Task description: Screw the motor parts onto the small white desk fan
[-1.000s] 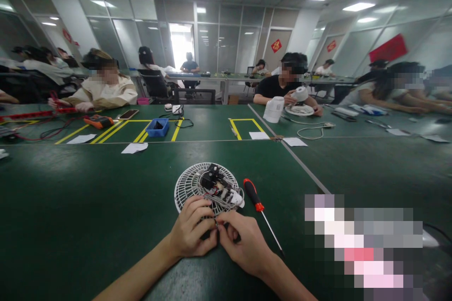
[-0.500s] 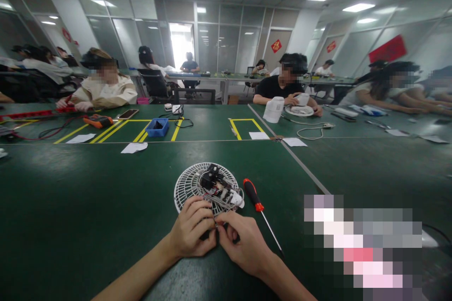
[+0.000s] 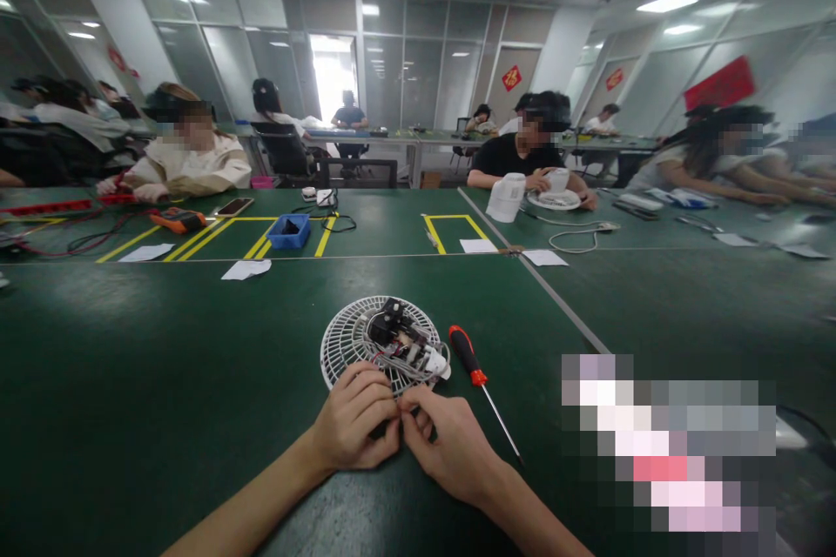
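Note:
A round white fan grille [image 3: 343,344] lies on the green table in front of me. On it rests a black motor assembly [image 3: 390,319] with grey wires and a white plastic piece [image 3: 435,361]. At the grille's near edge, my left hand [image 3: 360,418] has its fingers curled and closed. My right hand [image 3: 448,444] meets it with thumb and forefinger pinched together. Whatever sits between the fingertips is too small and covered to name. To the right lies a screwdriver [image 3: 468,357] with a red and black handle, its shaft pointing towards me.
Farther back are a blue bin [image 3: 288,231], paper sheets [image 3: 246,270], an orange meter [image 3: 178,219] and a phone [image 3: 235,206]. Across the table a person in black [image 3: 500,157] handles white parts near a white housing [image 3: 507,197]. A blurred-out patch covers the right foreground.
The view has tilted slightly, shifting the scene up a little. My fingertips have drawn closer together, covering the spot between them. The grille and screwdriver stay in place.

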Demonstrator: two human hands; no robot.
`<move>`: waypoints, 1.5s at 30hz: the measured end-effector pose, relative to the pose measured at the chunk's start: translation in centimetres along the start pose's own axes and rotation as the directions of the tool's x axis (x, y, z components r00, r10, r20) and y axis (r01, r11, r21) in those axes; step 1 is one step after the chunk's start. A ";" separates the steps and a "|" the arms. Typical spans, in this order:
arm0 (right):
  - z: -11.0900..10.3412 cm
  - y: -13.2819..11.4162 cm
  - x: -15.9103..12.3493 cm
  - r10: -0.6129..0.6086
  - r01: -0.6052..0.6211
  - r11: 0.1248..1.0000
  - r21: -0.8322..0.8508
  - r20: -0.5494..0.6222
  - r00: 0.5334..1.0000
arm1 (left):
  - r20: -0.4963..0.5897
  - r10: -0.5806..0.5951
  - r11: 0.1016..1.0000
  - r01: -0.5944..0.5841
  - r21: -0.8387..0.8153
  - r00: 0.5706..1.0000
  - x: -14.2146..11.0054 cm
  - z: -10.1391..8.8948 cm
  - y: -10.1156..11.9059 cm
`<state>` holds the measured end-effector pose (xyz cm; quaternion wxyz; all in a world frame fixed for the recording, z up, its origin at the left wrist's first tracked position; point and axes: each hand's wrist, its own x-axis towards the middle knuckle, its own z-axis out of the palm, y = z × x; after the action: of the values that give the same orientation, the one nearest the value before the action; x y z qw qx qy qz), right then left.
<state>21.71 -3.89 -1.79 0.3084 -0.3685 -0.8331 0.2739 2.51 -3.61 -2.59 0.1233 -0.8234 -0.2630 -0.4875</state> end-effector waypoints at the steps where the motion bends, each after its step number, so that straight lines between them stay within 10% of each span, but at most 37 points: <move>1: 0.0 0.0 0.0 -0.012 0.012 1.000 -0.007 -0.002 1.000 | 0.000 -0.003 1.000 0.003 -0.004 1.000 0.0 0.1 0.0; 7: -1.3 -0.2 0.1 -0.142 0.116 0.987 -0.108 -0.287 0.947 | 0.006 -0.025 0.999 0.025 -0.025 1.000 -0.2 0.2 -0.1; 13: -3.7 1.2 0.6 0.000 -0.096 0.988 -0.122 -0.618 0.786 | 0.033 -0.026 1.000 0.026 -0.015 0.999 -0.4 0.2 -0.2; 24: -5.1 2.6 1.2 0.472 -0.584 0.719 -0.377 -0.353 0.808 | 0.058 -0.027 1.000 0.026 0.004 0.998 -1.0 0.3 -0.6; 45: -5.0 4.6 2.5 0.433 -0.535 0.777 -0.331 -0.336 0.837 | 0.026 -0.027 0.999 0.026 0.019 0.999 -1.6 0.3 -1.0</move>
<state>25.94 1.84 -0.84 0.2410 -0.6583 -0.7037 0.1156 1.57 -3.09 -4.16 0.1210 -0.8251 -0.2800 -0.4755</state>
